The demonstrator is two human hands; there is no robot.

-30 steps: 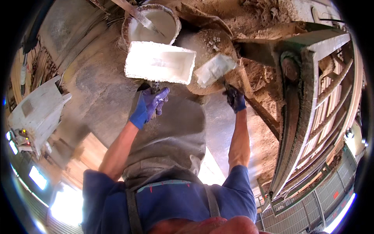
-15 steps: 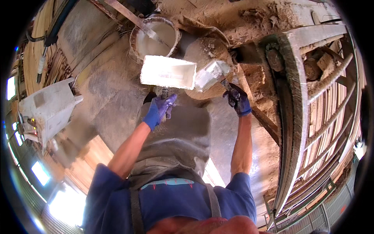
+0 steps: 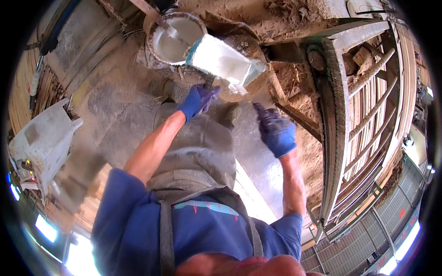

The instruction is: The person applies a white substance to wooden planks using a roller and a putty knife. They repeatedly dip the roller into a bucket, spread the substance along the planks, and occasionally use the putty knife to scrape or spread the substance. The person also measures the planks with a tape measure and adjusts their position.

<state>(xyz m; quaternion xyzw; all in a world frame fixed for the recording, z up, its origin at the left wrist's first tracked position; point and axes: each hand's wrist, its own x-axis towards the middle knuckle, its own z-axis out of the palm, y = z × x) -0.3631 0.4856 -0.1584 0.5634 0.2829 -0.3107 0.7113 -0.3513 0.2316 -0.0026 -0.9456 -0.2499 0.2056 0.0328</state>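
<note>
A white, paste-coated rectangular box (image 3: 220, 57), like a trough, hangs tilted beside the bucket, with a blue-green edge at its left end. My left hand (image 3: 199, 100), in a blue and purple glove, is closed around the box's dark handle at its near side. Against the right end of the box is a pale, translucent piece (image 3: 254, 71), and a white lump (image 3: 237, 88) clings to its lower edge. My right hand (image 3: 276, 129), gloved alike, is below and right of the box, apart from it. Motion smears its fingers; whether they hold anything is unclear.
A round bucket (image 3: 180, 39) of white liquid stands at the far side, a flat stick (image 3: 159, 18) slanting into it. A slatted metal frame (image 3: 343, 129) runs along the right. A grey machine housing (image 3: 45, 138) is at the left. Sawdust (image 3: 301, 69) covers the ground beyond.
The box has turned and tilted, its right end dropping, and has moved up and right toward the bucket. My right hand has come down, away from the pale piece; its dark-handled tool no longer shows clearly.
</note>
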